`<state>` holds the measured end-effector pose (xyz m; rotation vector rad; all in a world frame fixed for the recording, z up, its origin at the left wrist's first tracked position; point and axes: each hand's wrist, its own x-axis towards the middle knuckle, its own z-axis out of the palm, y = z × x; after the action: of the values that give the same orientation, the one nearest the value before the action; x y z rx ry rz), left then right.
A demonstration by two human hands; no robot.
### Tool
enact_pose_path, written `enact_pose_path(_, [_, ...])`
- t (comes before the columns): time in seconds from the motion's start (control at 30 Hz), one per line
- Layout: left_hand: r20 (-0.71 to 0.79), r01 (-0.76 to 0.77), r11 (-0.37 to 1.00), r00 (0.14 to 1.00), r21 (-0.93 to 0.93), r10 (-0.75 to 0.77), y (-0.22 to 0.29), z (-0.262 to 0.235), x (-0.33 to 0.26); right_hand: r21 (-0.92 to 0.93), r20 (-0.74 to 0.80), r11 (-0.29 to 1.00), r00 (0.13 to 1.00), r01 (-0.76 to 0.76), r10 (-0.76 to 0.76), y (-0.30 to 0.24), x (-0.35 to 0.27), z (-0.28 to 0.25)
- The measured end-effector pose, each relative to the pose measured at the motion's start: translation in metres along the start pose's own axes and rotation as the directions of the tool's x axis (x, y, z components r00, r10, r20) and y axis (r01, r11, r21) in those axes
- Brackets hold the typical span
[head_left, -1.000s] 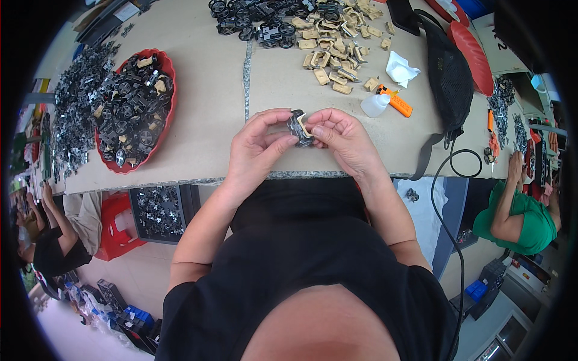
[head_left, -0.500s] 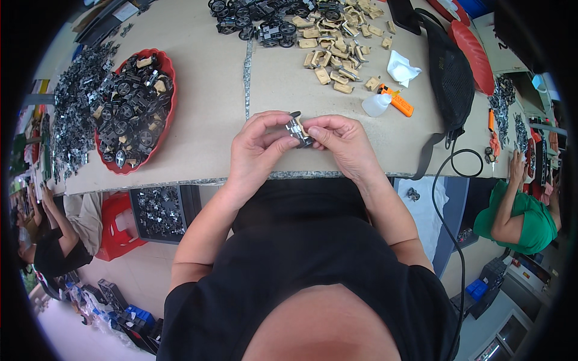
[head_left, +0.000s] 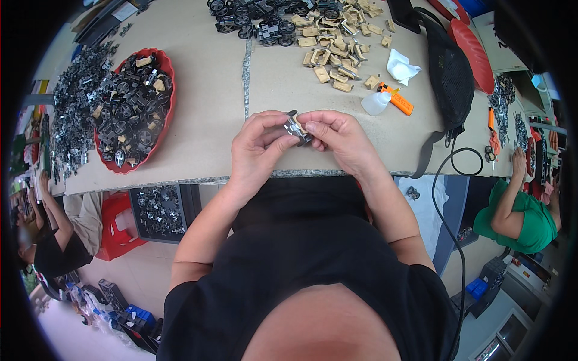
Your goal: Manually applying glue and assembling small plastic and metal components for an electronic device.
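Between my two hands, just above the table's near edge, is a small black toy car chassis (head_left: 294, 127) with silvery metal on it. My left hand (head_left: 256, 144) pinches its left side between thumb and fingers. From the right, my right hand (head_left: 338, 137) grips a tan plastic piece (head_left: 299, 122) against the chassis with thumb and forefinger. My fingertips hide much of both parts. Beyond my hands lie a heap of loose tan plastic pieces (head_left: 337, 54) and a pile of black wheeled chassis (head_left: 265, 24).
At left stands a red scalloped basket (head_left: 173, 102) full of chassis and tan pieces, beside heaped small metal parts (head_left: 72, 114). A white bottle (head_left: 376, 103), orange cutter (head_left: 400, 105), crumpled tissue (head_left: 402, 67) and black bag (head_left: 448, 84) lie right. Co-workers sit at both sides.
The chassis has tilted slightly between my fingers. My right thumb and forefinger have shifted a little left and up over the tan piece; my left hand has barely moved.
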<state>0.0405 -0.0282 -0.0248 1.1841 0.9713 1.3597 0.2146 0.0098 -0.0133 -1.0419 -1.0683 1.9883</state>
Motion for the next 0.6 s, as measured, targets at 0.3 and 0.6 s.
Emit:
enact_pose_path(0.3, [0.023, -0.001, 1.000, 1.000, -0.029, 0.002, -0.0026, -0.0029, -0.0001, 0.106, 0.127, 0.988, 0.987, -0.109, 0.095, -0.0075, 0.0052, -0.0108])
enact_pose_path(0.6, [-0.004, -0.007, 0.999, 1.000, 0.042, 0.007, -0.0004, -0.0009, 0.0005, 0.150, 0.084, 0.982, 0.991, -0.118, 0.106, -0.0068, 0.0053, -0.0087])
